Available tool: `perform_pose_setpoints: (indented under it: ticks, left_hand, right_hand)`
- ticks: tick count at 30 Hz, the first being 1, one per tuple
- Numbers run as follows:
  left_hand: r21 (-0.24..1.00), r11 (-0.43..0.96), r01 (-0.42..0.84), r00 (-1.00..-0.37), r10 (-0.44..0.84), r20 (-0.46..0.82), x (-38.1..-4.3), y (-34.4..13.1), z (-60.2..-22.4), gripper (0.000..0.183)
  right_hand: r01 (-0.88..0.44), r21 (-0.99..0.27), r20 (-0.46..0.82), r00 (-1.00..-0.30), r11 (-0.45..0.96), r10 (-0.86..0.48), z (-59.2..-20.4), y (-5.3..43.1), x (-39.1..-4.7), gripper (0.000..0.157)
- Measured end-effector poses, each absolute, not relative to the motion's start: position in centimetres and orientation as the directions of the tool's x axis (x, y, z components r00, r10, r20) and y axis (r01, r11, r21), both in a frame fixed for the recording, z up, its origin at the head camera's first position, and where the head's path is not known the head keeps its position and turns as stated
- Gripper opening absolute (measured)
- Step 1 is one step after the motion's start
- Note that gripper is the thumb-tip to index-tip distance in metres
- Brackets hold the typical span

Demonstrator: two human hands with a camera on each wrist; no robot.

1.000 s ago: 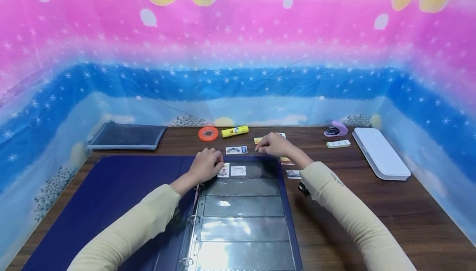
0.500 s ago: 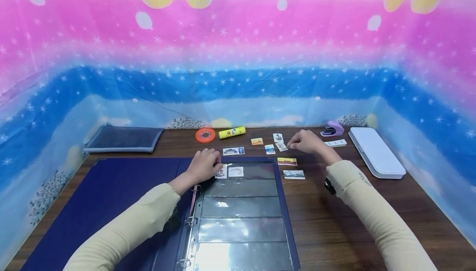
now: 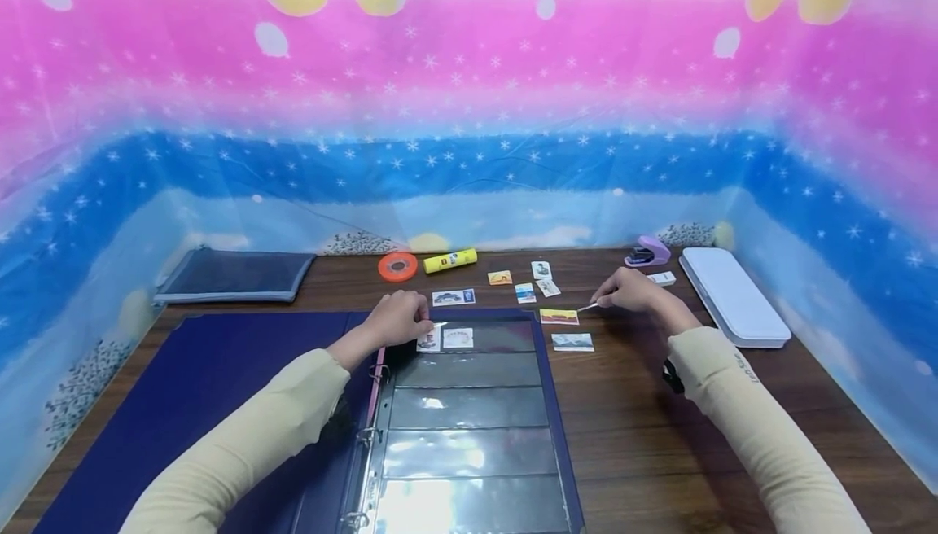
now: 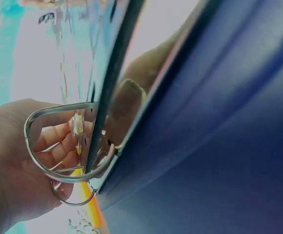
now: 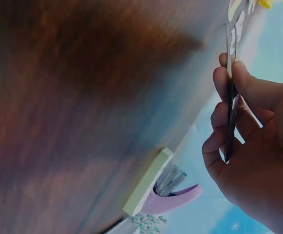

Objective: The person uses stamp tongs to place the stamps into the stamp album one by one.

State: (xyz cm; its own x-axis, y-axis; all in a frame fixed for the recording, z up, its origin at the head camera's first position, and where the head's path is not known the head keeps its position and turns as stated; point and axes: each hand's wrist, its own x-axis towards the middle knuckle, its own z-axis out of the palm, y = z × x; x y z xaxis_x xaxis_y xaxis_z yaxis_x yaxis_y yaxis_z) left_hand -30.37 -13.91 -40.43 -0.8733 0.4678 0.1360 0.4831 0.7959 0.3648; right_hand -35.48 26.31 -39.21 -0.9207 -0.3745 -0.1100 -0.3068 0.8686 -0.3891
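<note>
Right hand (image 3: 626,290) grips tweezers (image 5: 231,122) beside a stamp; left hand (image 3: 398,319) at the page top

The right hand pinches the tweezers between thumb and fingers, their tips at the right edge of a yellow-and-red stamp (image 3: 559,317); whether they touch it cannot be told. That stamp lies on the surface (image 3: 637,453), left of the right hand, and a grey landscape stamp (image 3: 572,343) lies nearer the person.

The left hand rests, fingers bent, at the upper left corner of a clear page (image 3: 469,408) in an open navy binder (image 3: 183,371); whether it pinches anything cannot be told. Just right of its fingertips, two white stamps (image 3: 458,338) sit side by side in the top pocket.

Between the hands, a little beyond them, lie five loose stamps (image 3: 525,294). Past the left hand are an orange tape roll (image 3: 398,266) and a yellow glue stick (image 3: 450,260); farther left, a mesh pouch (image 3: 234,275). Beyond the right hand stand a purple stapler (image 3: 648,252) and a pale block (image 3: 662,278), with a white case (image 3: 735,298) to its right.
</note>
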Motion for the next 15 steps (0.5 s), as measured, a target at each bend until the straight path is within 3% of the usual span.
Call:
perform_pose_setpoints:
  ticks: [15]
  left_hand:
    - [0.5,0.783,0.371,-0.898,0.44,-0.023,-31.1,-14.0,-39.3,0.02]
  right_hand:
    - [-0.26,-0.453,-0.178,-0.911,0.853,-0.372,-39.7,26.2,-35.6,0.017]
